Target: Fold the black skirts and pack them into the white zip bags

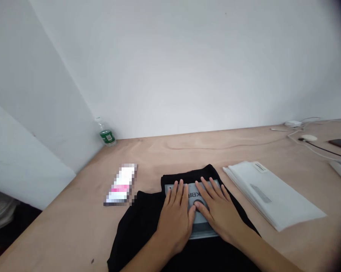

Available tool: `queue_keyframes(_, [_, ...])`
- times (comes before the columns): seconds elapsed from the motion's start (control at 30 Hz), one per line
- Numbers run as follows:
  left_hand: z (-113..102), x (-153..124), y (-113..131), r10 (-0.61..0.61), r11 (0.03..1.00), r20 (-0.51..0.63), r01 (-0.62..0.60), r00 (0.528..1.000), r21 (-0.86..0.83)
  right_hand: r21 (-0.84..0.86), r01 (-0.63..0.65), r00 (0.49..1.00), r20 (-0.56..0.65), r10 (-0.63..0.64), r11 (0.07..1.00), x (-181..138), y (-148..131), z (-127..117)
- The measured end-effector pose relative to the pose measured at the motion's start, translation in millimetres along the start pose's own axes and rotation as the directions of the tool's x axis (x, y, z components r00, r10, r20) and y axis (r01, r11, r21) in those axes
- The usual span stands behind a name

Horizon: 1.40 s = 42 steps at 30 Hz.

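Observation:
A black garment (136,226) lies spread on the wooden table, partly folded at its far end. On it sits a flat grey printed panel (205,229) with dark letters, partly covered by my hands; whether it is a print or a separate sheet I cannot tell. My left hand (177,215) rests flat on the panel's left side, fingers stretched out and pointing away from me. Flat on the right side lies my right hand (218,207), its fingers spread and its thumb close to the left thumb. Neither hand grips anything.
Frosted plastic bags (275,196) lie stacked to the right. A phone with a blurred screen (121,184) is on the left, and a water bottle (107,136) stands in the back corner. Cables (293,134) and a dark device (340,144) sit at the far right.

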State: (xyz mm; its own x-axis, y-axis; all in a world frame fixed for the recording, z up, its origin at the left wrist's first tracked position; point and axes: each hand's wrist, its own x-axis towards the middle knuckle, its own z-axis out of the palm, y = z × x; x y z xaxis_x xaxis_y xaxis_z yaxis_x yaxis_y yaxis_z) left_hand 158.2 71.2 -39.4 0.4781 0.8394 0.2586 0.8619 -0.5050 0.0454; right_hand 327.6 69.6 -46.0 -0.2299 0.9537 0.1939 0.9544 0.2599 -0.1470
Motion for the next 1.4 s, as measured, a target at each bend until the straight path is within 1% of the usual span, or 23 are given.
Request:
queue_keyframes(0.17, [-1.1, 1.4, -0.8, -0.034, 0.998, 0.122, 0.041, 0.992, -0.051, -0.013, 0.011, 1.000, 0.021, -0.011, 1.000, 0.8, -0.9, 3.6])
queue_keyframes(0.23, [-2.3, 2.6, -0.8, -0.040, 0.997, 0.152, 0.050, 0.988, -0.062, -0.017, 0.013, 1.000, 0.023, -0.013, 1.000, 1.1, -1.5, 3.7])
queue_keyframes(0.47, [0.4, 2.8, -1.7, -0.041, 0.997, 0.134, 0.050, 0.990, -0.067, -0.005, 0.019, 1.000, 0.011, -0.019, 1.000, 0.9, -0.8, 5.7])
queue_keyframes(0.57, [1.1, 2.5, -1.9, -0.041, 0.993, 0.112, 0.052, 0.993, -0.104, 0.007, 0.021, 1.000, 0.008, -0.021, 1.000, 1.6, -1.4, 4.7])
queue_keyframes(0.63, [-0.2, 2.8, -2.9, -0.051, 0.981, 0.101, 0.069, 0.994, -0.181, 0.022, 0.020, 1.000, 0.004, -0.021, 1.000, 0.3, -1.4, -0.2])
queue_keyframes(0.67, [-1.4, 3.1, -4.0, -0.068, 0.962, 0.094, 0.090, 0.993, -0.259, 0.036, 0.029, 1.000, 0.000, -0.029, 0.999, -1.7, -0.8, -4.2])
queue_keyframes(0.73, [-4.8, 4.0, -7.2, -0.128, 0.880, 0.074, 0.147, 0.989, -0.451, 0.065, 0.105, 0.994, -0.012, -0.105, 0.992, -9.1, 1.7, -14.1])
queue_keyframes(0.8, [-9.2, 5.1, -11.3, -0.212, 0.778, 0.047, 0.198, 0.976, -0.596, 0.062, 0.245, 0.969, -0.041, -0.243, 0.968, -20.9, 5.2, -23.6])
queue_keyframes(0.83, [-11.6, 5.6, -13.4, -0.255, 0.741, 0.030, 0.215, 0.966, -0.636, 0.041, 0.320, 0.946, -0.065, -0.317, 0.947, -27.7, 6.7, -26.9])
queue_keyframes(0.9, [-16.5, 6.3, -16.8, -0.329, 0.699, -0.012, 0.235, 0.944, -0.675, -0.026, 0.435, 0.892, -0.128, -0.434, 0.900, -41.3, 8.6, -30.1])
queue_keyframes(0.97, [-21.2, 6.9, -19.0, -0.399, 0.648, -0.049, 0.244, 0.916, -0.722, -0.076, 0.484, 0.844, -0.222, -0.488, 0.872, -51.5, 8.4, -30.5])
queue_keyframes(1.0, [-23.4, 7.3, -19.8, -0.432, 0.620, -0.064, 0.245, 0.900, -0.746, -0.088, 0.487, 0.825, -0.280, -0.491, 0.869, -54.1, 8.0, -31.3])
queue_keyframes(1.07, [-27.2, 8.4, -21.7, -0.496, 0.562, -0.087, 0.243, 0.864, -0.790, -0.110, 0.454, 0.801, -0.383, -0.460, 0.884, -52.1, 7.6, -37.3])
queue_keyframes(1.13, [-30.2, 10.2, -24.2, -0.556, 0.506, -0.104, 0.237, 0.825, -0.829, -0.149, 0.381, 0.797, -0.448, -0.405, 0.913, -38.3, 9.5, -51.8])
queue_keyframes(1.2, [-32.1, 12.0, -27.0, -0.600, 0.458, -0.111, 0.227, 0.792, -0.859, -0.175, 0.276, 0.825, -0.462, -0.326, 0.945, -12.4, 14.5, -73.4])
queue_keyframes(1.23, [-32.5, 12.7, -28.1, -0.612, 0.440, -0.108, 0.224, 0.783, -0.870, -0.155, 0.216, 0.845, -0.464, -0.264, 0.964, 4.2, 17.8, -85.2])
queue_keyframes(1.3, [-32.6, 13.1, -29.3, -0.615, 0.417, -0.092, 0.224, 0.783, -0.881, -0.076, 0.056, 0.909, -0.409, -0.082, 0.996, 41.0, 25.3, -107.2])
queue_keyframes(1.33, [-32.4, 12.9, -29.4, -0.608, 0.414, -0.082, 0.226, 0.790, -0.882, -0.039, -0.029, 0.922, -0.387, 0.012, 0.999, 59.4, 29.0, -116.0])
queue_keyframes(1.4, [-31.8, 12.1, -29.0, -0.590, 0.417, -0.067, 0.232, 0.805, -0.879, -0.017, -0.107, 0.909, -0.406, 0.091, 0.994, 92.6, 35.8, -127.2])
